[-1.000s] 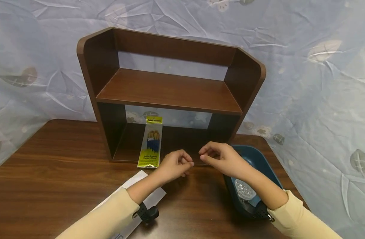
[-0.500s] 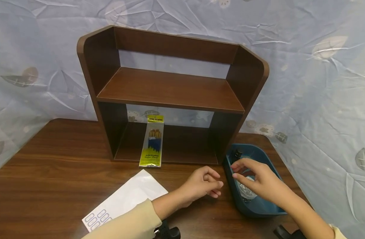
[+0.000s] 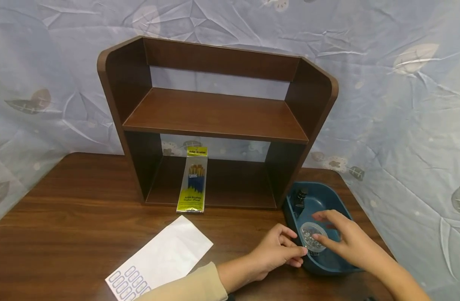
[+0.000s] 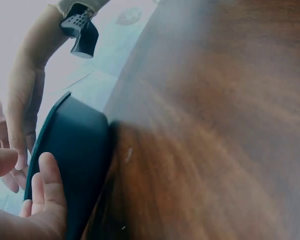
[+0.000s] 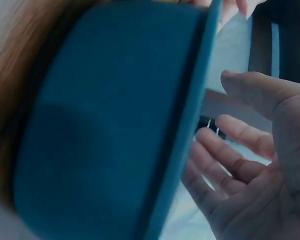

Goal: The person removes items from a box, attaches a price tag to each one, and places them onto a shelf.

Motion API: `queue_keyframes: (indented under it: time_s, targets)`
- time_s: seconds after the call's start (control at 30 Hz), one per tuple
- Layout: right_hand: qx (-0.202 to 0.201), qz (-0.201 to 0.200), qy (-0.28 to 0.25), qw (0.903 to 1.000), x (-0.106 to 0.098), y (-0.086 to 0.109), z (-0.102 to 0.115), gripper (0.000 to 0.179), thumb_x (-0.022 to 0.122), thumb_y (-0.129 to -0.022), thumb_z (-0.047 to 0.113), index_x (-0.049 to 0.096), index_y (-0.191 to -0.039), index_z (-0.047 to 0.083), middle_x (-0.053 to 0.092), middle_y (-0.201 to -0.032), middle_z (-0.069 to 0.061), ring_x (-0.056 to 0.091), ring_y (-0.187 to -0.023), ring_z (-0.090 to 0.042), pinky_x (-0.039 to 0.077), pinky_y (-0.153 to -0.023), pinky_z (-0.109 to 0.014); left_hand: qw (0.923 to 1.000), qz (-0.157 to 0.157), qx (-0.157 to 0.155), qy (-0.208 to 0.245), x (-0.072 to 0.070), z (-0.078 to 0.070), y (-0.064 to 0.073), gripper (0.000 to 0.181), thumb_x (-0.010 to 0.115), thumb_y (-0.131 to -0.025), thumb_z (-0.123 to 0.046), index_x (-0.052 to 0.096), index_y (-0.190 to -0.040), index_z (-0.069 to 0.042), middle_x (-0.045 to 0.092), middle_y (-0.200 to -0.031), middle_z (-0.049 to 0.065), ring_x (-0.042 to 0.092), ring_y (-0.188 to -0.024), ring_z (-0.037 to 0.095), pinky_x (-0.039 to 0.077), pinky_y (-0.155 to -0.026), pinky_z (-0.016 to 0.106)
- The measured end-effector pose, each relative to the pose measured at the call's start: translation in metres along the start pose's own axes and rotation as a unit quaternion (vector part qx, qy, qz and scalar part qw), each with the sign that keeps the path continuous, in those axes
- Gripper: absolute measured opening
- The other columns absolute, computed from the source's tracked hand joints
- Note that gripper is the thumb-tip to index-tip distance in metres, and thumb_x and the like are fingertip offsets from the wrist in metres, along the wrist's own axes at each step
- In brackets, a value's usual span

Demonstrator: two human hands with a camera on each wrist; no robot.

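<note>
A blue plastic bin (image 3: 316,196) stands at the right of the table. My right hand (image 3: 348,238) reaches over it with spread, slightly bent fingers, close to a small round clear tub (image 3: 313,237) of shiny bits. Whether the thumb touches the tub cannot be told. At the bin's left rim is my left hand (image 3: 275,253), its fingers loosely bent; in the left wrist view they lie along the outer wall (image 4: 77,145). The right wrist view has the right fingers (image 5: 230,155) apart, with nothing between them. A dark bottle-like item (image 3: 300,198) is at the bin's back left.
Behind stands a brown two-tier shelf (image 3: 215,113). A yellow-and-clear pack of artist brushes (image 3: 192,184) leans in its lower compartment. On the brown table (image 3: 64,217) lies a white sheet (image 3: 169,246) with printed label outlines, partly under the left sleeve. A patterned cloth (image 3: 414,125) hangs behind.
Both hands have moved right, from in front of the shelf to the bin. The right hand has lowered towards the clear tub; the left has come to the bin's rim.
</note>
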State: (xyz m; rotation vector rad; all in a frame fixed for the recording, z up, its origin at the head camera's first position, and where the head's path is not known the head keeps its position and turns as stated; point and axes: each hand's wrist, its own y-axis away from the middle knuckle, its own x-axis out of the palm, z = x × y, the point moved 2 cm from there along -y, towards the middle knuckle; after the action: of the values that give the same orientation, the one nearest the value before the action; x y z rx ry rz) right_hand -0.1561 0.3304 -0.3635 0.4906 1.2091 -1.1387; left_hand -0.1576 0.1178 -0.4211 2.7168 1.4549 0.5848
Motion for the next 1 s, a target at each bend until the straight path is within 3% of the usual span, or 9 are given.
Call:
queue_keyframes:
  time_s: [0.17, 0.37, 0.57, 0.77, 1.0]
  targets:
    - [0.034, 0.036, -0.017, 0.9986, 0.003, 0.006, -0.016, 0.051, 0.08, -0.094, 0.026, 0.059, -0.135, 0.004, 0.067, -0.134, -0.014, 0.066, -0.116, -0.037, 0.063, -0.086, -0.038, 0.9999, 0.009, -0.006, 0.01, 0.006, 0.005, -0.001, 0.041, 0.073, -0.094, 0.001, 0.046, -0.122, -0.009, 0.067, -0.096, 0.008, 0.068, -0.071, 0.012, 0.065, -0.074, 0.027]
    - [0.051, 0.089, -0.079, 0.9916, 0.009, 0.014, -0.027, 0.068, 0.08, -0.094, 0.027, 0.047, -0.146, -0.002, 0.057, -0.144, -0.025, 0.06, -0.123, -0.043, 0.062, -0.087, -0.038, 0.9998, -0.004, -0.005, 0.017, 0.01, 0.01, -0.003, 0.041, 0.072, -0.093, 0.004, 0.045, -0.121, -0.01, 0.066, -0.093, 0.008, 0.069, -0.07, 0.012, 0.065, -0.073, 0.026]
    - [0.063, 0.126, -0.125, 0.9821, 0.015, 0.014, -0.027, 0.073, 0.079, -0.095, 0.026, 0.041, -0.149, -0.005, 0.053, -0.147, -0.031, 0.064, -0.121, -0.046, 0.061, -0.088, -0.05, 0.9993, -0.021, -0.013, 0.029, 0.014, 0.011, -0.005, 0.038, 0.073, -0.092, 0.006, 0.048, -0.116, -0.009, 0.068, -0.091, 0.009, 0.068, -0.066, 0.009, 0.065, -0.072, 0.025]
    - [0.059, 0.12, -0.117, 0.9842, 0.02, 0.015, -0.028, 0.072, 0.08, -0.094, 0.027, 0.043, -0.149, -0.003, 0.059, -0.142, -0.025, 0.067, -0.118, -0.043, 0.062, -0.086, -0.047, 0.9977, -0.017, -0.022, 0.061, 0.015, 0.01, -0.005, 0.036, 0.069, -0.092, 0.012, 0.048, -0.113, -0.008, 0.07, -0.095, 0.014, 0.076, -0.073, 0.013, 0.065, -0.074, 0.026]
    - [0.057, 0.103, -0.106, 0.9874, 0.022, 0.016, -0.028, 0.067, 0.08, -0.093, 0.027, 0.047, -0.146, 0.001, 0.063, -0.138, -0.02, 0.068, -0.115, -0.039, 0.062, -0.084, -0.046, 0.9973, -0.02, -0.017, 0.069, 0.016, 0.01, -0.005, 0.037, 0.069, -0.091, 0.014, 0.047, -0.112, -0.008, 0.069, -0.089, 0.009, 0.078, -0.078, 0.019, 0.066, -0.077, 0.029]
